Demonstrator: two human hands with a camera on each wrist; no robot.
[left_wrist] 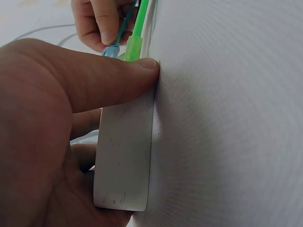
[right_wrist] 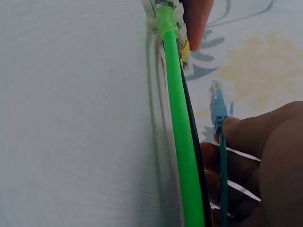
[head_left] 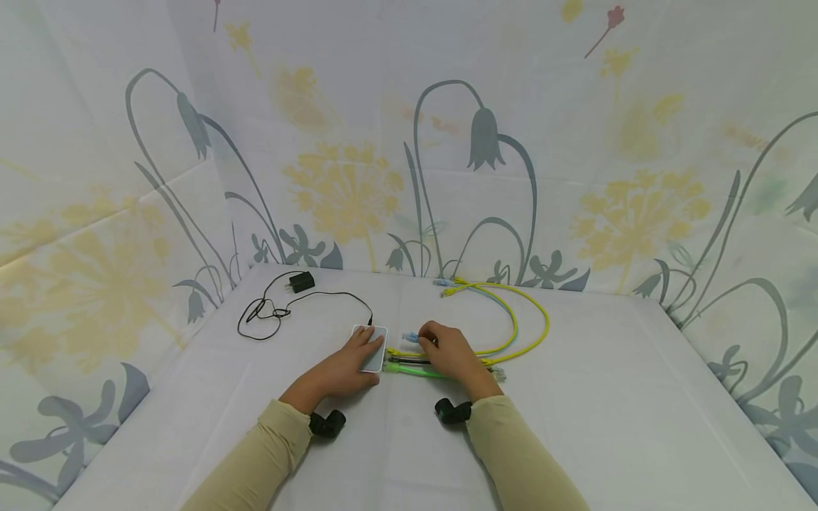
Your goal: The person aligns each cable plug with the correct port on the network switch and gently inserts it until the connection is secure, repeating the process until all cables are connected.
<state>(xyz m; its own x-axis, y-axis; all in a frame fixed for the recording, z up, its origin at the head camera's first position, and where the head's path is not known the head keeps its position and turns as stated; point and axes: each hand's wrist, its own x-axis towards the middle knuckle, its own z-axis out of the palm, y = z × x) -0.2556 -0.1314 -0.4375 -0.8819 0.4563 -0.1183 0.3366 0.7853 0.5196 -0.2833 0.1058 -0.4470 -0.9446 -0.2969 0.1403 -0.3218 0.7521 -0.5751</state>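
Note:
My left hand point(head_left: 348, 365) grips a small white network switch point(head_left: 373, 360), thumb on the near side and fingers over its top and far side. Between thumb and fingers, my right hand point(head_left: 452, 353) pinches a light blue Ethernet cable just behind its clear plug point(right_wrist: 218, 97). That plug is apart from the switch, held a little to its right. A green cable point(right_wrist: 177, 104) has its plug at the switch's port side, beside a yellow plug point(right_wrist: 185, 48). A black cable point(head_left: 412, 361) runs between the green and yellow cables, its plug end hard to make out.
Yellow cable loops point(head_left: 547, 323) curve behind my right hand, with loose plugs point(head_left: 450, 284) at the back. A thin black power cord point(head_left: 332, 293) links the switch to a black adapter point(head_left: 302, 282) at the back left. Patterned cloth point(head_left: 383, 142) rises behind the white table point(head_left: 607, 397).

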